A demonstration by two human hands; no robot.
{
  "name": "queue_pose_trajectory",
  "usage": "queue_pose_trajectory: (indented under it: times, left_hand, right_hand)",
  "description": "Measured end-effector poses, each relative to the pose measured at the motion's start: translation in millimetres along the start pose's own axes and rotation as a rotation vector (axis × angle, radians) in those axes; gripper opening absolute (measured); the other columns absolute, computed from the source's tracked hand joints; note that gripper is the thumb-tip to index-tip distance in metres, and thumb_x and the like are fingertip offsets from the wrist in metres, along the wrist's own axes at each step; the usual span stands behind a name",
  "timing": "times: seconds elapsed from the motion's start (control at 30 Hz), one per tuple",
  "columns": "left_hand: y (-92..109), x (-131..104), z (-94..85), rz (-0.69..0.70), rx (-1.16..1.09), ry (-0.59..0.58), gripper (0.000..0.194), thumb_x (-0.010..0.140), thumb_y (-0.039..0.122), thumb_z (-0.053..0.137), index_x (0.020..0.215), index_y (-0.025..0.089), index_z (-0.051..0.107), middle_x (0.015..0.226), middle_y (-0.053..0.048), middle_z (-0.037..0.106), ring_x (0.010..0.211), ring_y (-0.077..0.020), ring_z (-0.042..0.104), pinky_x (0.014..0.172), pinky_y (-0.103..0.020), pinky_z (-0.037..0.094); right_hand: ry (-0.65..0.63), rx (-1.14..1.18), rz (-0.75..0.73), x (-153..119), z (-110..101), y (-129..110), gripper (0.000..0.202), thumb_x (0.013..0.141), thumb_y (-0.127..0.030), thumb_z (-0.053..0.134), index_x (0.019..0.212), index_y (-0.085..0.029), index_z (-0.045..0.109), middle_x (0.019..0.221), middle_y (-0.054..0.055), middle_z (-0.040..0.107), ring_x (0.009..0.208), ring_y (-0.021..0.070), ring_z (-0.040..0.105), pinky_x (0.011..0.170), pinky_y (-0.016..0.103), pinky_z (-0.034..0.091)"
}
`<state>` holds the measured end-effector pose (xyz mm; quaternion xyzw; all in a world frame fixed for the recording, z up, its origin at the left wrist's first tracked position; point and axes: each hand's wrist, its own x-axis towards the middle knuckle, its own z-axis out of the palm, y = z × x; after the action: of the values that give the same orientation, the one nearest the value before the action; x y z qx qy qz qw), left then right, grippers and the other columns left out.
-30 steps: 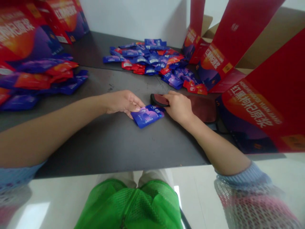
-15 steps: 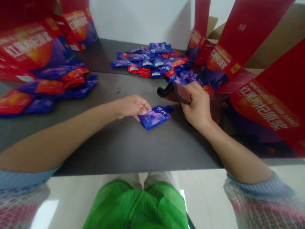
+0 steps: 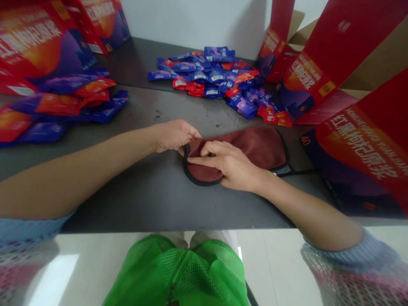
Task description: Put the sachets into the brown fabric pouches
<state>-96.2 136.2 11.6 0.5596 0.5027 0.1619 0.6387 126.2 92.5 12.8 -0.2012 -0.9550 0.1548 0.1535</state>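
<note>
Well, the maroon eye mask (image 3: pixel 261 146) lies spread on the table (image 3: pixel 153 195), but I've yet to let it go. My right hand (image 3: pixel 236 168) rests on its left end, fingers apart, clamping nothing; my left hand (image 3: pixel 174 135) meets its edge, fingertips partly covered, so I can't tell if they pinch. Whatever's underneath is hidden; the nearest red box (image 3: pixel 366 148) is cut off.

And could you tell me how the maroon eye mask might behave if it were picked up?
The maroon eye mask would probably be floppy, as its cloth shows soft creases. It looks like thin padded fabric, so it is likely light for its size. The black strap trailing towards the red box might drag behind.
</note>
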Motion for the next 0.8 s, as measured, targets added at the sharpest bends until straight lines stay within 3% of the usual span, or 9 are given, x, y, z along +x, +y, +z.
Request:
queue_pose_trajectory:
  times: [0.17, 0.33, 0.47, 0.63, 0.8]
  left_hand:
    - [-0.7, 2.8, -6.2, 0.008, 0.017, -0.055, 0.024, 0.066, 0.019, 0.082, 0.089, 0.016, 0.079, 0.078, -0.005, 0.077, 0.069, -0.0177, 0.070, 0.063, -0.025, 0.053]
    - [-0.9, 2.3, -7.4, 0.036, -0.016, -0.065, 0.028, 0.065, 0.020, 0.088, 0.090, 0.015, 0.078, 0.084, -0.006, 0.077, 0.073, -0.0172, 0.070, 0.069, -0.028, 0.058]
    - [-1.3, 2.1, -6.3, 0.041, -0.019, -0.050, 0.028, 0.063, 0.020, 0.088, 0.088, 0.015, 0.078, 0.079, -0.005, 0.076, 0.069, -0.0159, 0.069, 0.066, -0.026, 0.058]
    - [-1.0, 2.7, -7.9, 0.050, 0.000, -0.078, 0.025, 0.064, 0.019, 0.087, 0.087, 0.015, 0.078, 0.080, -0.006, 0.077, 0.070, -0.0186, 0.071, 0.069, -0.029, 0.058]
    - [-1.7, 2.0, -7.7, 0.050, 0.009, -0.066, 0.025, 0.065, 0.019, 0.085, 0.089, 0.015, 0.078, 0.081, -0.007, 0.077, 0.071, -0.0192, 0.072, 0.069, -0.029, 0.058]
  right_hand:
    - [-0.105, 0.128, -0.098, -7.1, -10.2, 5.2, 0.051, 0.084, -0.005, 0.059, 0.129, -0.026, 0.073, 0.095, 0.003, 0.059, 0.089, 0.0163, 0.056, 0.077, 0.028, 0.044]
    - [-0.204, 0.147, -0.013, -15.1, -28.2, 7.1, 0.055, 0.079, -0.007, 0.065, 0.129, -0.028, 0.073, 0.094, 0.001, 0.062, 0.085, 0.0152, 0.059, 0.071, 0.026, 0.041]
    - [-0.265, 0.176, 0.028, -17.8, -36.0, 10.2, 0.046, 0.082, -0.013, 0.069, 0.125, -0.030, 0.075, 0.097, 0.001, 0.069, 0.088, 0.0161, 0.063, 0.072, 0.026, 0.043]
    - [-0.150, 0.181, 0.073, -21.7, -38.7, 35.4, 0.026, 0.086, -0.021, 0.068, 0.110, -0.023, 0.080, 0.089, 0.002, 0.068, 0.080, 0.0150, 0.064, 0.070, 0.026, 0.043]
    - [0.068, -0.188, 0.338, -31.6, -46.4, 72.6, 0.026, 0.090, -0.022, 0.059, 0.105, -0.021, 0.081, 0.098, 0.007, 0.069, 0.087, 0.0199, 0.065, 0.072, 0.030, 0.044]
